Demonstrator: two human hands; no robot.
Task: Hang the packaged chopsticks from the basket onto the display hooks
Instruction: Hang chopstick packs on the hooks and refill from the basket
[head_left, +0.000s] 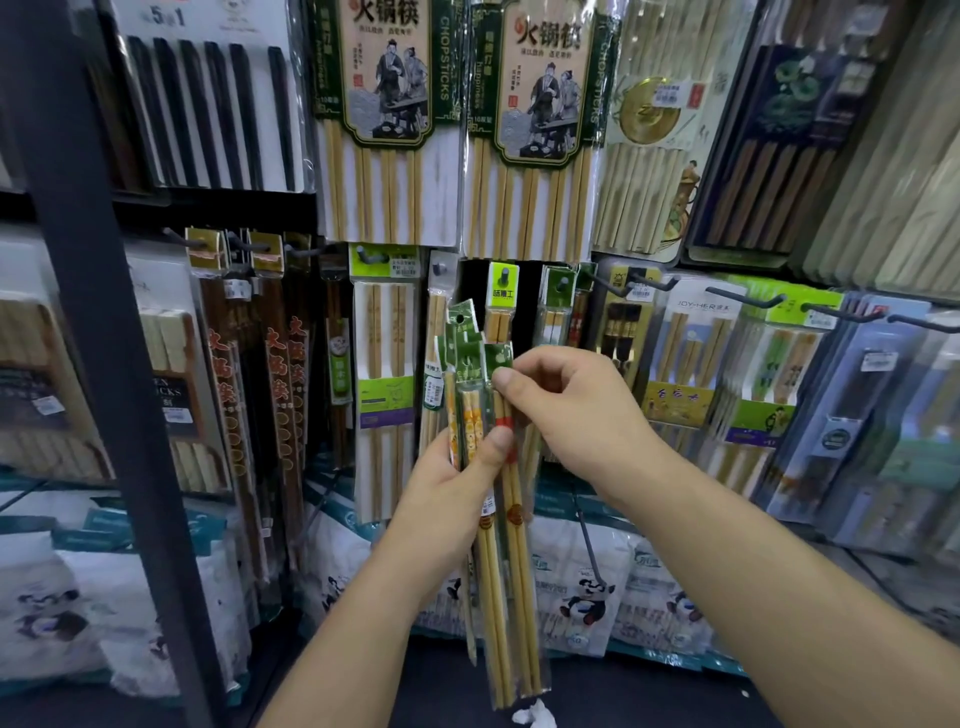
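While left hand (457, 483) grips packs (498, 545), right hand (566, 410) pinches.

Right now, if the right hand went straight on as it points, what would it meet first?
The green card headers of the clear-wrapped bamboo chopstick packets gripped by the left hand; the right hand seemingly pinches one.
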